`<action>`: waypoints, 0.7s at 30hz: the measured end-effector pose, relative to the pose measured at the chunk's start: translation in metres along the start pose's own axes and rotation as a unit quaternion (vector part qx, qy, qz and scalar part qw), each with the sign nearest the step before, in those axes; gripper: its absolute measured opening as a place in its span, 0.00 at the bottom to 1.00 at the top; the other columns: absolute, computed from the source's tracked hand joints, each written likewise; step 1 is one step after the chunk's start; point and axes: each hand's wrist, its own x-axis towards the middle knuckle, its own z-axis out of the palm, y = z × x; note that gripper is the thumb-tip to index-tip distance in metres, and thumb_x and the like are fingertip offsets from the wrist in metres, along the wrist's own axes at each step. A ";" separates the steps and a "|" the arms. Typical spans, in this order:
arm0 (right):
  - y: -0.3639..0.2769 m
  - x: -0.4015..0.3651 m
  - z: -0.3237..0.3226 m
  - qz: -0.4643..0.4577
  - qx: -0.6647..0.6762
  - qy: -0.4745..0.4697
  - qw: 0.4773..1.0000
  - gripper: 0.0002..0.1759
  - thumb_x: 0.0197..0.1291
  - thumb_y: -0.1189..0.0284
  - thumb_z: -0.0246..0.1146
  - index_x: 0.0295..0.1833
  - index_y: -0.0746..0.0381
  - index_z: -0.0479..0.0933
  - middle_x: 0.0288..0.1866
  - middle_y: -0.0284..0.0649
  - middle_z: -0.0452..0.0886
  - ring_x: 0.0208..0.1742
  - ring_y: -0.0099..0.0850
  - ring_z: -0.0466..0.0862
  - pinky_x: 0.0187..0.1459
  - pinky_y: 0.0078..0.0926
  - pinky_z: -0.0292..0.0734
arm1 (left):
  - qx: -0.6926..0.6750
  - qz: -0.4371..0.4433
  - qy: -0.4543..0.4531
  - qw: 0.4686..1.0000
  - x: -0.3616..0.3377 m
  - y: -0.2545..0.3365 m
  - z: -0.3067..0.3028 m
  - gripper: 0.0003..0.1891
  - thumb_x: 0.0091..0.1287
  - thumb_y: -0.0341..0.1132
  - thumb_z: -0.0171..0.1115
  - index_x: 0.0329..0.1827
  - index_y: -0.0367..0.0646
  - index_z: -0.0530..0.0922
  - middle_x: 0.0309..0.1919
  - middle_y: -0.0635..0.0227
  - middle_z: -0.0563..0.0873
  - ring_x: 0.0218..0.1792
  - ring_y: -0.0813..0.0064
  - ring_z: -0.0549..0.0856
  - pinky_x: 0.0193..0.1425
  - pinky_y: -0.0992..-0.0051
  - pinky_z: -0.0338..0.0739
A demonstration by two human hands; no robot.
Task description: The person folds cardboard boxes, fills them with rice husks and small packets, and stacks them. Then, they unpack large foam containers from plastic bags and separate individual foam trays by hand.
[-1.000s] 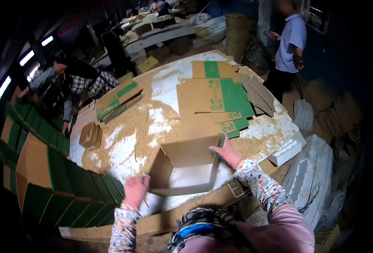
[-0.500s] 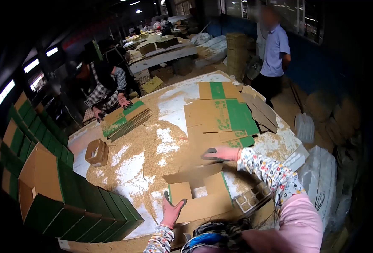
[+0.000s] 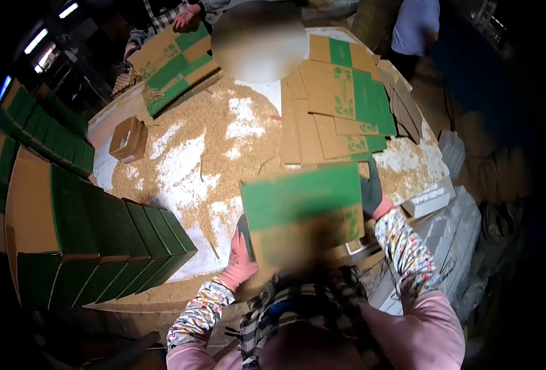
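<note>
A cardboard box stands tilted between my hands at the near side of the table, its green and brown printed face turned up towards me. My left hand, in a pink glove with dark fingers, grips the box's left side. On the opposite side, my right hand presses against the right edge, its dark-gloved fingers partly behind the box. The lower part of the printed face is blurred, and the box's inside is hidden.
Flat printed cartons lie beyond the box on the sawdust-strewn table. A row of green-sided boxes stands at left, near a small open carton. A co-worker's gloved hand holds a carton sheet. White trays sit at right.
The box, earlier open-flapped on the table, is now turned so its printed face shows. My right hand has come down onto its right side. The co-worker has raised a carton sheet.
</note>
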 end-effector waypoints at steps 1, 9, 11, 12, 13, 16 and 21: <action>0.003 0.006 0.002 -0.013 -0.227 0.012 0.974 0.42 0.65 0.45 0.52 0.74 0.65 0.55 0.68 0.46 0.68 0.67 0.35 0.69 0.69 0.34 0.61 | 0.145 0.031 0.012 0.989 -0.019 -0.018 0.005 0.39 0.47 0.35 0.71 0.65 0.37 0.66 0.66 0.41 0.62 0.66 0.39 0.63 0.71 0.50 0.55; 0.055 0.063 -0.018 -0.022 -0.664 0.206 0.718 0.34 0.58 0.55 0.63 0.63 0.66 0.68 0.58 0.53 0.76 0.59 0.45 0.76 0.62 0.37 0.67 | 0.072 -0.190 0.203 0.958 0.095 0.008 -0.015 0.31 0.65 0.35 0.61 0.68 0.34 0.60 0.64 0.42 0.65 0.65 0.47 0.67 0.68 0.62 0.62; 0.014 0.057 -0.051 -0.010 -0.639 0.119 0.760 0.30 0.64 0.57 0.60 0.63 0.66 0.68 0.60 0.50 0.74 0.62 0.41 0.73 0.63 0.37 0.66 | 0.121 -0.196 0.159 0.960 0.099 -0.007 -0.019 0.28 0.65 0.31 0.60 0.66 0.33 0.63 0.61 0.44 0.70 0.62 0.51 0.70 0.66 0.63 0.63; -0.007 0.057 -0.085 -0.097 -0.586 0.160 0.788 0.30 0.62 0.59 0.62 0.64 0.66 0.67 0.61 0.50 0.72 0.64 0.40 0.71 0.63 0.36 0.66 | 0.101 -0.198 0.134 0.966 0.102 0.010 -0.026 0.26 0.63 0.27 0.59 0.64 0.33 0.65 0.57 0.46 0.74 0.59 0.51 0.73 0.65 0.63 0.65; -0.028 0.056 -0.119 -0.188 -0.534 0.190 0.802 0.32 0.60 0.62 0.65 0.65 0.66 0.65 0.62 0.51 0.71 0.65 0.39 0.69 0.64 0.36 0.65 | 0.147 -0.157 0.157 0.964 0.087 -0.010 -0.023 0.24 0.61 0.23 0.59 0.62 0.34 0.67 0.55 0.49 0.75 0.57 0.52 0.75 0.63 0.64 0.68; -0.164 0.020 -0.198 -0.302 -0.772 0.461 0.316 0.59 0.33 0.54 0.77 0.70 0.68 0.56 0.69 0.64 0.59 0.71 0.58 0.58 0.69 0.55 0.54 | 0.077 -0.191 0.198 0.958 0.078 -0.035 -0.021 0.23 0.58 0.20 0.59 0.59 0.35 0.70 0.47 0.52 0.79 0.51 0.57 0.80 0.58 0.68 0.72; -0.307 0.000 -0.306 -0.075 -0.857 0.502 0.087 0.43 0.53 0.57 0.62 0.73 0.58 0.55 0.72 0.59 0.57 0.74 0.53 0.56 0.70 0.65 0.43 | 0.143 -0.317 0.127 0.929 0.092 -0.010 -0.029 0.22 0.62 0.22 0.57 0.60 0.37 0.68 0.48 0.53 0.79 0.50 0.63 0.80 0.58 0.67 0.74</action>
